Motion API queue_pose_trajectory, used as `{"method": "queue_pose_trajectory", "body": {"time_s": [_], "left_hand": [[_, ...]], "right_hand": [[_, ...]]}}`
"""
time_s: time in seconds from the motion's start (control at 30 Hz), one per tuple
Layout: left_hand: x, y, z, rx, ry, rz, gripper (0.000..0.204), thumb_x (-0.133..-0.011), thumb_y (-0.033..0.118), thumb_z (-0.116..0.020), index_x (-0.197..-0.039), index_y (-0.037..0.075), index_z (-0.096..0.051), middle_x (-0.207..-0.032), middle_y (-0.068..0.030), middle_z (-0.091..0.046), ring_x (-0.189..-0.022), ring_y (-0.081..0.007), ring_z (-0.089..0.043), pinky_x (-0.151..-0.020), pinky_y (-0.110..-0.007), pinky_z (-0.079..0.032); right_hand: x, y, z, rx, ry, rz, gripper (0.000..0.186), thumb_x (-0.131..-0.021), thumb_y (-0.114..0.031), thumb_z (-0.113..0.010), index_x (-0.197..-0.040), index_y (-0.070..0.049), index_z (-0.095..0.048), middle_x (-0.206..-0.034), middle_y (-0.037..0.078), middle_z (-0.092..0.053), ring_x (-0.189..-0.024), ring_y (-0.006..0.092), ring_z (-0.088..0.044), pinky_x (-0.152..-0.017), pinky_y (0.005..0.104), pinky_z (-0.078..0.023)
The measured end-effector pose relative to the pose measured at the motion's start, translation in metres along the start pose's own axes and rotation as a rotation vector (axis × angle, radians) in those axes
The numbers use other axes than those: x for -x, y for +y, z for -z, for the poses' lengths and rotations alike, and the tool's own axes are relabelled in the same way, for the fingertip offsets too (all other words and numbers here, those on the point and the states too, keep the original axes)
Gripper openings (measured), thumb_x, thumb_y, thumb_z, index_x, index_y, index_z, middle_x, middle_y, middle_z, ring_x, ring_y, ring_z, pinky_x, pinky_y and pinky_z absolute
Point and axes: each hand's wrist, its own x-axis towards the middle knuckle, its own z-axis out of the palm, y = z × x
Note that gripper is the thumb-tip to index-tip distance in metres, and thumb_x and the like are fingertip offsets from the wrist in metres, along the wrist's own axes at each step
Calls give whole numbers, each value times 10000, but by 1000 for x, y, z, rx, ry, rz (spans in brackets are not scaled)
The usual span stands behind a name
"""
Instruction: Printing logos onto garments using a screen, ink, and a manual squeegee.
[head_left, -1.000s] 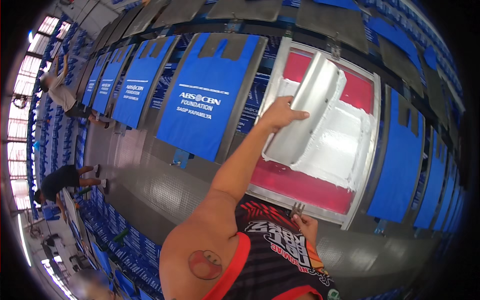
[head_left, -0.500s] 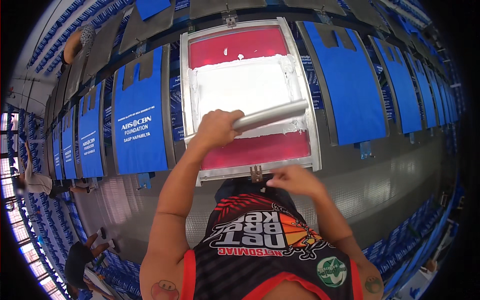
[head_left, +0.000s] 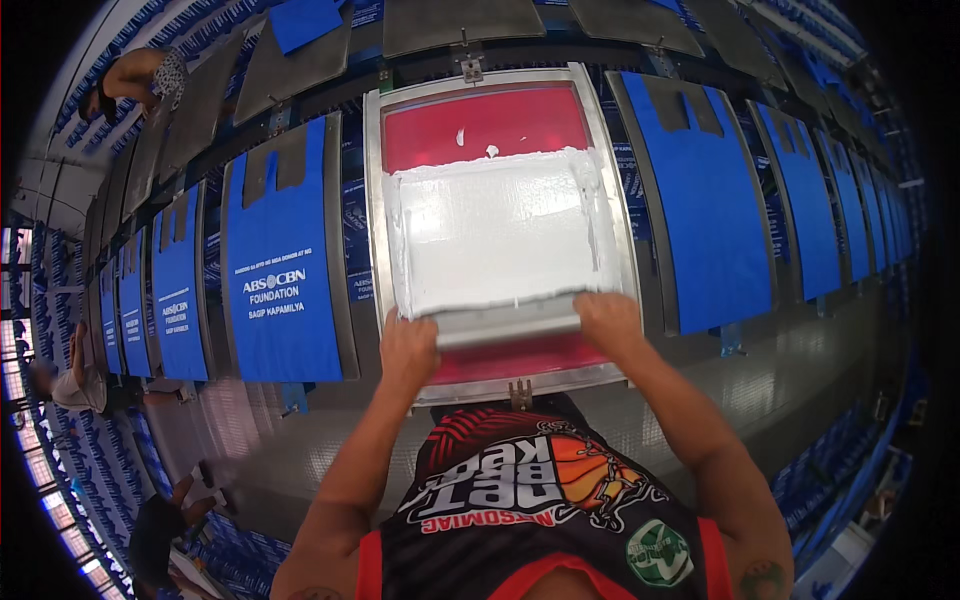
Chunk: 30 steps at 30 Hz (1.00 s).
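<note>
A silk-screen frame (head_left: 376, 180) with pale metal sides and red mesh (head_left: 520, 115) lies flat in front of me. White ink (head_left: 500, 230) coats the middle of the mesh, with ragged ridges along its sides and far edge. A metal squeegee (head_left: 505, 322) lies crosswise at the near end of the ink. My left hand (head_left: 410, 348) is closed on its left end, my right hand (head_left: 610, 322) on its right end. The squeegee's lower edge is hidden against the screen and ink.
Blue bags lie flat on boards on both sides, a printed bag (head_left: 275, 290) on the left and a plain bag (head_left: 700, 230) on the right. A metal hinge clamp (head_left: 470, 68) stands at the frame's far edge. Other people (head_left: 140, 75) are at the left.
My right hand has come up from beside the frame's near edge onto the squeegee. The squeegee has turned level and now spans the near end of the ink, held by both hands.
</note>
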Motion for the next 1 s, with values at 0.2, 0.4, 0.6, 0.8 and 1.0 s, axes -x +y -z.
{"method": "queue_pose_trajectory", "body": {"time_s": [0.2, 0.4, 0.6, 0.8, 1.0], "left_hand": [[-182, -63, 17, -115, -167, 19, 168, -719, 214, -703, -791, 71, -653, -706, -146, -658, -689, -336, -655, -595, -461, -519], [-24, -2, 20, 78, -311, 72, 94, -666, 31, -604, -735, 90, -628, -746, -157, -652, -680, -370, -632, -617, -483, -512], [-154, -55, 0, -59, -57, 67, 166, -712, 203, -707, -788, 72, -639, -753, -140, -660, -712, -344, -648, -633, -452, -517], [-54, -18, 28, -19, -241, 34, 112, -702, 139, -697, -801, 103, -659, -726, -127, -660, -727, -323, -656, -595, -441, -512], [-106, -43, -10, -35, -10, 17, 94, -646, 56, -611, -735, 87, -607, -656, -123, -614, -602, -327, -618, -543, -440, -504]], "right_hand": [[-185, 59, 27, 136, -185, -23, 178, -743, -257, -659, -880, -144, -673, -775, 98, -689, -725, 286, -680, -625, 421, -536], [-20, 10, 23, -96, -228, -8, 78, -744, -130, -578, -744, -133, -655, -680, 114, -655, -644, 288, -653, -566, 426, -509], [-155, 51, 14, 52, -80, -82, 124, -776, -169, -567, -822, -107, -665, -733, 114, -672, -685, 301, -671, -583, 437, -519], [-47, 18, 27, -13, -133, -15, 41, -712, -145, -623, -731, -131, -657, -655, 97, -653, -622, 285, -659, -564, 406, -518], [-112, 39, 8, -41, -34, -81, 119, -785, -153, -534, -744, -123, -642, -658, 101, -650, -614, 291, -649, -556, 430, -499]]}}
